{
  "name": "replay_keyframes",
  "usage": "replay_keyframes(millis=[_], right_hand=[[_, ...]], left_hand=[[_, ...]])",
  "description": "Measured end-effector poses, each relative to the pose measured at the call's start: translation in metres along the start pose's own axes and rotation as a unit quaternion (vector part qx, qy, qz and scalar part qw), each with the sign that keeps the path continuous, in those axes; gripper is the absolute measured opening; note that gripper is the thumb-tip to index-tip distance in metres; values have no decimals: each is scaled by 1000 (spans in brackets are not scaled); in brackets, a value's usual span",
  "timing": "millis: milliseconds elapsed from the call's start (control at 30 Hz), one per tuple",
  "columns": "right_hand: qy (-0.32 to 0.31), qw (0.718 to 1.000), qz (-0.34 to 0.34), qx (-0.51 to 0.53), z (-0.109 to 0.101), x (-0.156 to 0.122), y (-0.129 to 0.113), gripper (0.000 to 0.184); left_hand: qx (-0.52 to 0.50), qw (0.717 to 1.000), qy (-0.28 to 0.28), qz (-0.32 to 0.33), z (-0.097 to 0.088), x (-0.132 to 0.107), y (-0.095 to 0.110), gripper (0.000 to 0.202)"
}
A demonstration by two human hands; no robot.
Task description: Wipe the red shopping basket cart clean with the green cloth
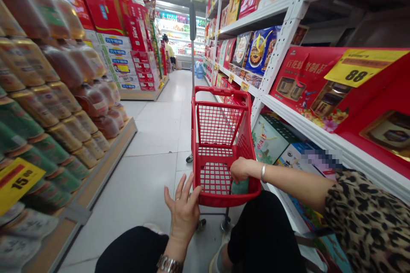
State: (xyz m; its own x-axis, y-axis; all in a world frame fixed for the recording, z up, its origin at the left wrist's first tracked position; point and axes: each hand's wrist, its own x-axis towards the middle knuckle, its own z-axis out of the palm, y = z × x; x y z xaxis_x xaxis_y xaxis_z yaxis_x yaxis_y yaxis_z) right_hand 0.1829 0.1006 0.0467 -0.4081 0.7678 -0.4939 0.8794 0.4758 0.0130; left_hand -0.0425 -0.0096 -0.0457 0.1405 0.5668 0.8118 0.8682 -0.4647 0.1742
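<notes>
A red shopping basket cart (221, 94) stands on the aisle floor in front of me. My left hand (183, 209) is open, fingers spread, just beside the cart's near left corner and not touching it; a metal watch is on that wrist. My right hand (239, 169), with a bracelet and a leopard-print sleeve, reaches over the cart's right rim. Its fingers curl down onto a teal item (240, 187) in the cart's near right corner. My knees in black trousers are at the bottom of the view.
Bottled drinks (48, 106) fill the left shelves, with a yellow price tag (17, 181) in front. White shelves on the right (320, 134) carry red gift boxes (307, 85). The tiled aisle (153, 153) runs ahead. Another person (168, 51) sits far down the aisle.
</notes>
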Motion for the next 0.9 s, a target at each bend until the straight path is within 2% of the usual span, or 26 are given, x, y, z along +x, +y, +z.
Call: replay_keyframes(millis=[100, 200, 367, 600, 733, 833, 900], right_hand=[[-134, 990, -35, 16, -11, -7, -9, 21], [-173, 983, -61, 30, -22, -13, -18, 35], [-150, 983, -84, 64, -35, -17, -34, 58], [-99, 981, -89, 144, -46, -9, -74, 62], [-71, 977, -81, 186, -50, -4, -93, 63], [-38, 969, -73, 233, -48, 3, -103, 65], [-11, 954, -61, 292, -45, 10, -109, 62]], left_hand=[[12, 1000, -24, -12, 3, 4, -7, 36], [10, 997, -63, -52, 4, 8, -14, 36], [-30, 976, -118, -181, 2, 18, -31, 40], [-125, 911, -138, -368, -5, 31, -62, 48], [-213, 876, -116, -417, -10, 32, -77, 49], [-291, 847, -84, -437, -10, 24, -86, 63], [-310, 835, -85, -446, -10, 17, -90, 72]])
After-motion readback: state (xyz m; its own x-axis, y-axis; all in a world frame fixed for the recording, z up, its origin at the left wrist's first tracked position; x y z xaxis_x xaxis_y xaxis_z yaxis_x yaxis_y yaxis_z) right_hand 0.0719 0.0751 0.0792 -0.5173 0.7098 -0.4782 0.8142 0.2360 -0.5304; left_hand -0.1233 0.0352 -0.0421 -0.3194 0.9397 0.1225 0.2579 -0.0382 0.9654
